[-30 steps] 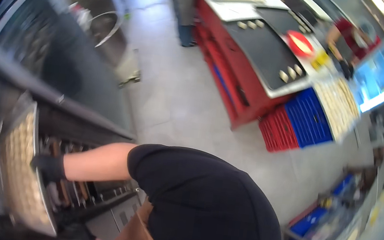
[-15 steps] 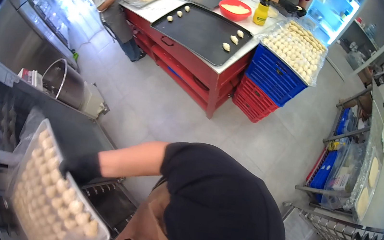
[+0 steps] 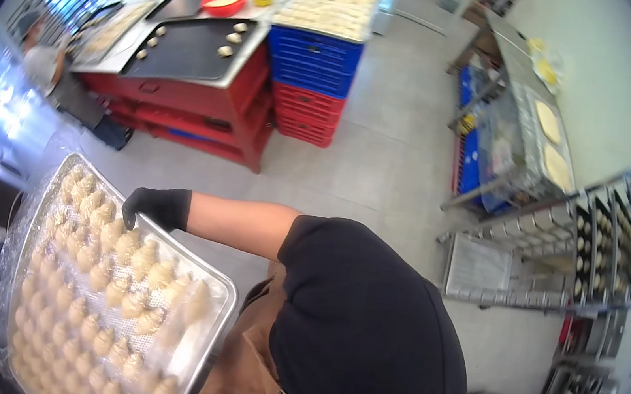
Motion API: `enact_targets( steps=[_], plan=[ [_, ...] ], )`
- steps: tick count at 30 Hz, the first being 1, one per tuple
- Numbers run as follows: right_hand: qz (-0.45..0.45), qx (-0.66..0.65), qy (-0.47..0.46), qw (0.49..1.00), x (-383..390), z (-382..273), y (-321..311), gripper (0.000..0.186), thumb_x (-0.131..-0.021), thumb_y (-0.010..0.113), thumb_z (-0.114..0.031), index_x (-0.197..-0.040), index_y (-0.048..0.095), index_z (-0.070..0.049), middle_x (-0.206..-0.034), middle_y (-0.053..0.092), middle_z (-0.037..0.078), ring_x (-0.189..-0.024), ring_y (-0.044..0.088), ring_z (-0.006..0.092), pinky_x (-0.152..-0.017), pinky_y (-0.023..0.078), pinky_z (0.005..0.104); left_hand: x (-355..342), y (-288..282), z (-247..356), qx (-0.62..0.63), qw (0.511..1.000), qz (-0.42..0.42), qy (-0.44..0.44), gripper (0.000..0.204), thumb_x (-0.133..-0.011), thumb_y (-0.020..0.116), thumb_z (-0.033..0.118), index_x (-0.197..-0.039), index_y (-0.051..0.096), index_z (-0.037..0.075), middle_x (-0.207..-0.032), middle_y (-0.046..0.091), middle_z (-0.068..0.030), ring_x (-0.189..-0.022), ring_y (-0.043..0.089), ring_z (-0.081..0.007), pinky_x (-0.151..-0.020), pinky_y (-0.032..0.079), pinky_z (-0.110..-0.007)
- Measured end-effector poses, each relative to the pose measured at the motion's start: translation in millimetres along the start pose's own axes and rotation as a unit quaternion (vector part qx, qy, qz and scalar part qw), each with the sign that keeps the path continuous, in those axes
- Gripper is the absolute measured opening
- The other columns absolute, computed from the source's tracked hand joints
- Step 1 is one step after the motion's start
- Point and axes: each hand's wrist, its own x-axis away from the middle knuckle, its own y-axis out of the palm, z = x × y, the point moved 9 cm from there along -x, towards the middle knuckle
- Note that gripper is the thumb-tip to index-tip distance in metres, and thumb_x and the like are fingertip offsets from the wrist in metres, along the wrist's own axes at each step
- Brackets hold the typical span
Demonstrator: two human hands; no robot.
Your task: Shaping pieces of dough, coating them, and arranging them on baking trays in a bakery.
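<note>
Now the tray (image 3: 201,281) is clear of the oven it sat at a second ago, swung out over open floor beside the person's dark shirt and brown apron (image 3: 250,364), so the carrying is well under way and the load looks to be heading into the room. It is a metal sheet pan wrapped in clear film, packed with rows of pale shaped pastries (image 3: 108,289), tilted a little toward the lower left. The left hand (image 3: 155,206), in a black glove, grips the tray's upper edge with its fingers curled over the rim, pinching it. The right hand is hidden, so I cannot tell its fingers. Well apart, across the floor, stand a red table (image 3: 208,103) with dark baking sheets, stacked blue and red crates (image 3: 312,69) and a wire rack (image 3: 566,230).
</note>
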Motion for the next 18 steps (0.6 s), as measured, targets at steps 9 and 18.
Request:
enact_targets(
  steps=[9, 18],
  plan=[
    [0.079, 0.017, -0.187, 0.979, 185.2, -73.6, -80.9, 0.017, -0.082, 0.058, -0.012, -0.071, 0.069, -0.003, -0.078, 0.068, 0.008, -0.079, 0.063, 0.0185, -0.084, 0.049, 0.0286, -3.5, 59.6, 66.7, -0.058, 0.995, -0.044, 0.069, 0.045, -0.102, 0.044, 0.031, -0.118, 0.058, -0.009, -0.11, 0.066, -0.0221, -0.09, 0.066, -0.0355, -0.079, 0.055, -0.049],
    [0.32, -0.049, -0.159, 0.933, 501.8, -164.0, -233.3, 0.008, -0.072, 0.063, -0.003, -0.071, 0.07, -0.001, -0.073, 0.068, 0.01, -0.073, 0.063, 0.0188, -0.078, 0.049, 0.0254, -20.0, 283.4, 76.1, -0.116, 0.975, -0.124, 0.141, 0.044, -0.102, 0.044, 0.028, -0.113, 0.059, -0.012, -0.104, 0.067, -0.0237, -0.085, 0.067, -0.0374, -0.074, 0.058, -0.049]
  ],
)
